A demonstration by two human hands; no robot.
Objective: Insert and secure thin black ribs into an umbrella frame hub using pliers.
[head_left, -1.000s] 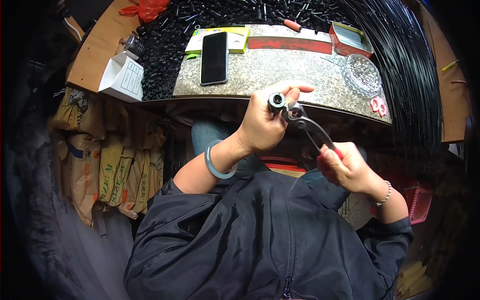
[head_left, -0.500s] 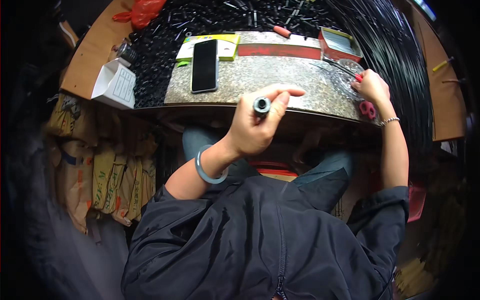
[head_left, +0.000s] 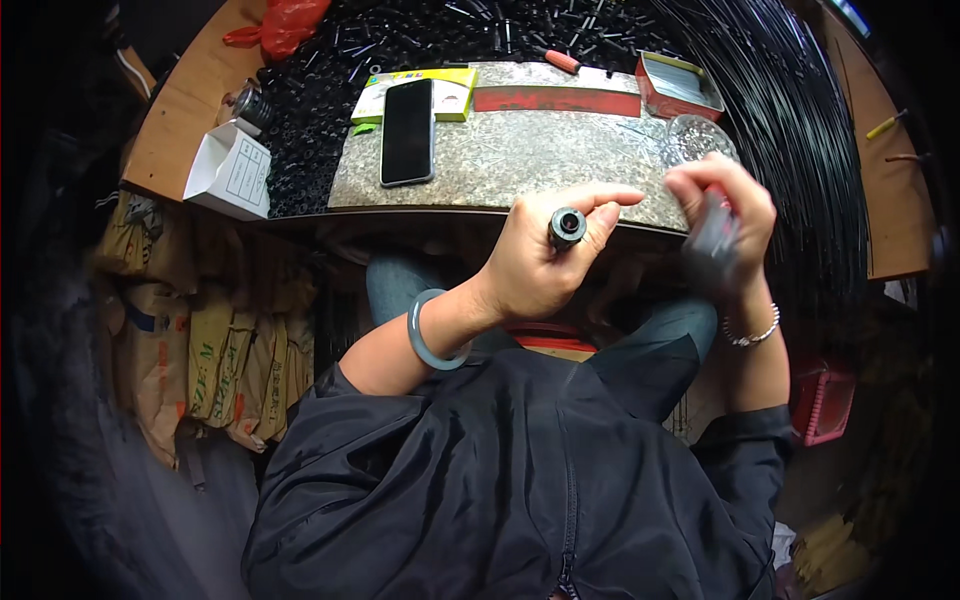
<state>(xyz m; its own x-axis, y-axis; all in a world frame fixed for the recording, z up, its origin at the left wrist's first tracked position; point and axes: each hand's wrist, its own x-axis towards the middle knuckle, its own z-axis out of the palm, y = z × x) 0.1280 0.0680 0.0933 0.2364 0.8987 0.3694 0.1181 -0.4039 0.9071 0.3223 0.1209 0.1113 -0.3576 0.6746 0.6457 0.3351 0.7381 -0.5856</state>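
Note:
In front of me, my left hand (head_left: 548, 258) is wrapped round a short black tube (head_left: 567, 226). The tube's round, hollow end faces up, and the index finger stretches out past it to the right. On the right, my right hand (head_left: 735, 205) closes round a red-handled dark tool (head_left: 712, 238). Motion smears this tool, so its exact kind does not show. The right hand is just off the front edge of the stone-patterned work board (head_left: 560, 155), close to a clear round dish (head_left: 697, 138).
A phone (head_left: 408, 132) lies partly over a yellow-and-white box (head_left: 455, 90). A red strip (head_left: 555, 101), a red box of thin pieces (head_left: 680, 85) and an orange-red handle (head_left: 562, 61) lie farther back. Black tubes (head_left: 310, 140) heap around; long black rods (head_left: 790, 130) line the right.
My right hand has lifted the red-handled tool off the board by the dish and drawn it toward me. My left hand, still holding the tube, has shifted right.

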